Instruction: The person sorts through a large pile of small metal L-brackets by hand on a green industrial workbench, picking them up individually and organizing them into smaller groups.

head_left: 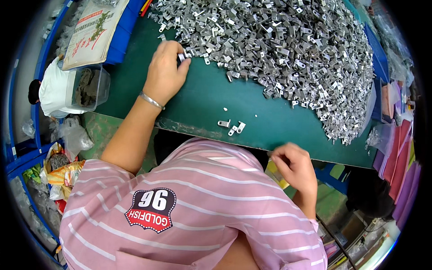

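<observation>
At the near-left edge of a large heap of small bent metal brackets (288, 49), my left hand (165, 74) is closed. Between its thumb and fingers shows a small shiny metal piece with a dark part (182, 57); its exact kind is unclear. My right hand (294, 166) hovers by the table's front edge with its fingers curled in. Whatever it might hold is hidden and slightly blurred. Between the hands, near that edge, a few loose brackets (223, 123) lie on the green tabletop (202, 94).
A blue bin (123, 36) with a printed paper sack (92, 33) on it stands at the left. Beside it is a clear plastic tub (91, 87) with grey-brown contents. Blue racks with plastic bags flank the left side. Pink and purple sheets (398, 148) hang at the right.
</observation>
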`<state>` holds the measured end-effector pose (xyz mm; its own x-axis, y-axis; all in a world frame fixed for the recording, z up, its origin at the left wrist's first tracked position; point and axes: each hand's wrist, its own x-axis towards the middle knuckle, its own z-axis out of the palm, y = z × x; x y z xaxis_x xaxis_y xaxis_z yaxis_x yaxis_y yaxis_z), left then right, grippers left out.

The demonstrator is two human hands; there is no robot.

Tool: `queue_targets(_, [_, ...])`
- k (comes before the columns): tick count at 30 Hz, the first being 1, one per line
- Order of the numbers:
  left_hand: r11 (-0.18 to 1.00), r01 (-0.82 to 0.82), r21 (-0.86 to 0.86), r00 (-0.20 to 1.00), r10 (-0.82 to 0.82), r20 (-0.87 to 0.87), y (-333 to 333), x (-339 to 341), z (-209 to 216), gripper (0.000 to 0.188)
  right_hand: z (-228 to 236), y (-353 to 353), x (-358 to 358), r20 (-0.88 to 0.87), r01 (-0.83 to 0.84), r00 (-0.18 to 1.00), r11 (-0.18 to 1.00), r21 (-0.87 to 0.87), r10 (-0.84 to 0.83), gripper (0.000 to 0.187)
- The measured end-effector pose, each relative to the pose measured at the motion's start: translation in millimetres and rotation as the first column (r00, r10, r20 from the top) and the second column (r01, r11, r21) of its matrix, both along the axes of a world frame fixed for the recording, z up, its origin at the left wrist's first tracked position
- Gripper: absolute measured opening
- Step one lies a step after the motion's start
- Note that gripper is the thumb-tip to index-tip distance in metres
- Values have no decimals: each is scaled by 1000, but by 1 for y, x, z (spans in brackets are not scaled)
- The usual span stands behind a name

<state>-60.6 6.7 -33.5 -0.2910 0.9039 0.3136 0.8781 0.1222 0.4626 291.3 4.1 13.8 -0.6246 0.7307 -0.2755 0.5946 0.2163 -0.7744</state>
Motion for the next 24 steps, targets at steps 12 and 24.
queue_targets(12, [994,-112,10,929,101,356,-31,-22,21,12,-19,3,-99,69,-236,971,865,444,230,20])
queue_targets(24, [1000,13,-22,1000,-13,6,13,-25,-8,36,-14,19,22,-395,301,803,876,-378,-446,12])
